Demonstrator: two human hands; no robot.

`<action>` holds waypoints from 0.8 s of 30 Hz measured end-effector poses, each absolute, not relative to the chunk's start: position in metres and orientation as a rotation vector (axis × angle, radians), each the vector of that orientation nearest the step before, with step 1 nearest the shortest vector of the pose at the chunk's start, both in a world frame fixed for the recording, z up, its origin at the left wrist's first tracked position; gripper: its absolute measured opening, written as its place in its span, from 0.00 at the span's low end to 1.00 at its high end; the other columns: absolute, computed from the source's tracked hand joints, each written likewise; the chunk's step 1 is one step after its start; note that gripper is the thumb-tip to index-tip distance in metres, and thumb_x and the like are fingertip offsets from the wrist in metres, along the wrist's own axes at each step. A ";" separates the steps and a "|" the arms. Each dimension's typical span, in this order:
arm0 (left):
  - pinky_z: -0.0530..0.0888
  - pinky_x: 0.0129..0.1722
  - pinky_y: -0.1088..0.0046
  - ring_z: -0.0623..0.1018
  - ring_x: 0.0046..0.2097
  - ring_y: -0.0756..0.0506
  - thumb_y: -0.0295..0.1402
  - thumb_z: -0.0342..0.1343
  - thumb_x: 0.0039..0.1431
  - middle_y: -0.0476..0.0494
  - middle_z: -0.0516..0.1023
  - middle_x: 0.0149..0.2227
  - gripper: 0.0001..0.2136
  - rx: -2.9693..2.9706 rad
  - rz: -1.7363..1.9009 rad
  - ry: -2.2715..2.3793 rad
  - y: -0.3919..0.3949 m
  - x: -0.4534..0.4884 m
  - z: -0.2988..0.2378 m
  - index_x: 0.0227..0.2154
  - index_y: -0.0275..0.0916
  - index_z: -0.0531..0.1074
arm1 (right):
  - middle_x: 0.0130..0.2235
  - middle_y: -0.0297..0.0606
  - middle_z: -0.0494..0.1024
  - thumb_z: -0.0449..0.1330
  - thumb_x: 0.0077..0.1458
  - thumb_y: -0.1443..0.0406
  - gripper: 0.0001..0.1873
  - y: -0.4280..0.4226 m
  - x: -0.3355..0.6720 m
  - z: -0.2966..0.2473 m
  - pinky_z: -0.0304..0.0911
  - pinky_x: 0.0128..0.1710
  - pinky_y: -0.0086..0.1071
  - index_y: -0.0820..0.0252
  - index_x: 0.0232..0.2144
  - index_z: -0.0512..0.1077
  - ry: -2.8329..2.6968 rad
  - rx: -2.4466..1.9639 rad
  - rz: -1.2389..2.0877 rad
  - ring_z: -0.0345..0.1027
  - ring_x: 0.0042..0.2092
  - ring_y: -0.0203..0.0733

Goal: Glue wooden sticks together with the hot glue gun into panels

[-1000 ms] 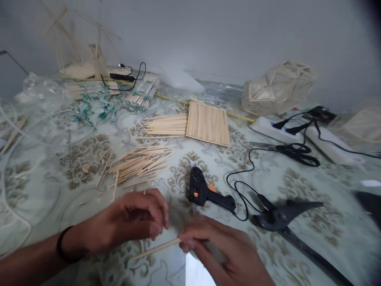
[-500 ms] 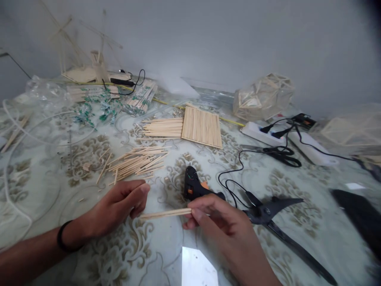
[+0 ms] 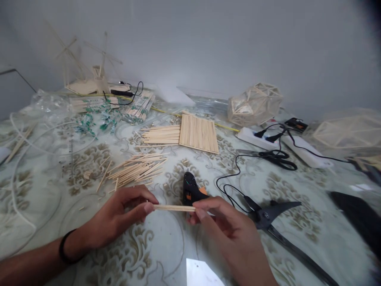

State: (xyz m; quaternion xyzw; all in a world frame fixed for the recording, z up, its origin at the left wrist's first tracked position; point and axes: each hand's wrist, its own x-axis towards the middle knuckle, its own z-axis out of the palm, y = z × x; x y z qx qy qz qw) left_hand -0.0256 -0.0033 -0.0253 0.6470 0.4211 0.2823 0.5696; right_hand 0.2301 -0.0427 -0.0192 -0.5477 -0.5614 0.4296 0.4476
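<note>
Thin wooden sticks [image 3: 174,207], laid side by side, stretch level between my two hands above the table. My left hand [image 3: 125,210] pinches their left end between thumb and fingertips. At the other end, my right hand [image 3: 228,230] grips them the same way. Just behind the right fingers lies a black glue gun [image 3: 190,186] with an orange trigger, partly hidden by that hand. A loose pile of cut sticks [image 3: 137,169] lies beyond my left hand. Farther back, a square panel of sticks [image 3: 199,133] rests against a row of longer sticks [image 3: 162,135].
Right of my hand lie black pruning shears [image 3: 268,216], with black scissors [image 3: 278,158] and a white power strip [image 3: 258,137] behind. Cables cross the table there. Stick-built frames [image 3: 254,103] stand at the back, beside packaged sticks [image 3: 139,105]. A dark phone-like slab [image 3: 354,214] lies far right.
My left hand has opened from a loose fist and taken the left end of the sticks. My right hand keeps hold of the other end. The view has tilted slightly.
</note>
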 end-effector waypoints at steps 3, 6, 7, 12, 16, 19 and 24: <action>0.70 0.33 0.75 0.74 0.34 0.48 0.43 0.60 0.66 0.48 0.77 0.32 0.12 1.567 0.644 0.988 -0.004 -0.024 -0.022 0.37 0.40 0.80 | 0.28 0.33 0.83 0.63 0.63 0.58 0.07 -0.044 0.231 -0.022 0.72 0.30 0.23 0.53 0.35 0.79 -1.430 -1.372 1.047 0.79 0.30 0.37; 0.71 0.34 0.74 0.75 0.35 0.48 0.42 0.61 0.65 0.47 0.79 0.33 0.10 1.590 0.630 0.999 -0.004 -0.023 -0.022 0.36 0.40 0.80 | 0.28 0.33 0.83 0.63 0.64 0.59 0.08 -0.046 0.233 -0.025 0.73 0.30 0.23 0.53 0.35 0.79 -1.467 -1.367 1.057 0.79 0.31 0.37; 0.71 0.34 0.74 0.75 0.34 0.48 0.41 0.61 0.65 0.47 0.79 0.32 0.10 1.596 0.628 1.004 -0.003 -0.022 -0.022 0.36 0.40 0.80 | 0.29 0.33 0.83 0.63 0.64 0.59 0.07 -0.046 0.233 -0.026 0.73 0.31 0.23 0.53 0.35 0.79 -1.475 -1.369 1.065 0.79 0.31 0.37; 0.69 0.31 0.75 0.74 0.31 0.49 0.40 0.61 0.65 0.48 0.79 0.28 0.11 1.575 0.612 1.042 -0.002 -0.021 -0.022 0.32 0.38 0.81 | 0.31 0.34 0.84 0.62 0.66 0.58 0.08 -0.049 0.237 -0.024 0.74 0.34 0.24 0.52 0.37 0.78 -1.507 -1.390 1.122 0.79 0.33 0.38; 0.68 0.28 0.77 0.73 0.28 0.51 0.40 0.60 0.66 0.49 0.78 0.26 0.13 1.543 0.592 1.050 -0.003 -0.023 -0.025 0.31 0.38 0.80 | 0.33 0.35 0.85 0.57 0.69 0.55 0.12 -0.051 0.239 -0.021 0.72 0.30 0.25 0.51 0.41 0.78 -1.500 -1.388 1.205 0.81 0.35 0.40; 0.69 0.28 0.77 0.73 0.27 0.51 0.41 0.59 0.67 0.49 0.79 0.26 0.13 1.527 0.570 1.065 -0.004 -0.024 -0.027 0.31 0.38 0.80 | 0.34 0.35 0.85 0.56 0.69 0.55 0.12 -0.051 0.238 -0.019 0.72 0.32 0.25 0.51 0.43 0.78 -1.522 -1.385 1.231 0.81 0.38 0.40; 0.70 0.27 0.78 0.74 0.26 0.51 0.41 0.58 0.68 0.49 0.78 0.25 0.13 1.527 0.536 1.059 -0.006 -0.023 -0.028 0.32 0.38 0.80 | 0.29 0.34 0.81 0.58 0.66 0.57 0.12 -0.048 0.231 -0.017 0.70 0.29 0.25 0.55 0.34 0.77 -1.654 -1.426 1.224 0.77 0.31 0.38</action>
